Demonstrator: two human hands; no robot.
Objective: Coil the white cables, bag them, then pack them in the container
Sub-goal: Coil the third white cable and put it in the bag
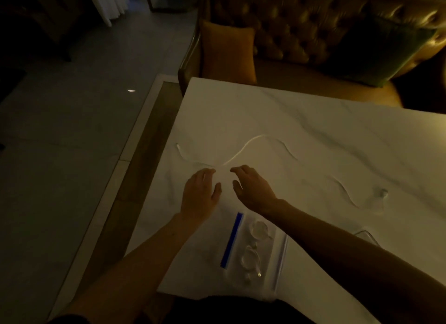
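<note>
Two coils (253,246) blurred inside bag (277,258); container (365,234) mostly hidden.

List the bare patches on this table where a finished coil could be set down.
The far stretch of the table beyond the loose cable is bare. So is the near left corner beside the bag. The middle is crowded by the left hand and right hand.

Two loose white cables (253,142), two coiled cables (259,229) in one zip bag (277,270), two hands (200,193).

Dim, warm light; soft blur throughout, wide-angle bending at edges.
</note>
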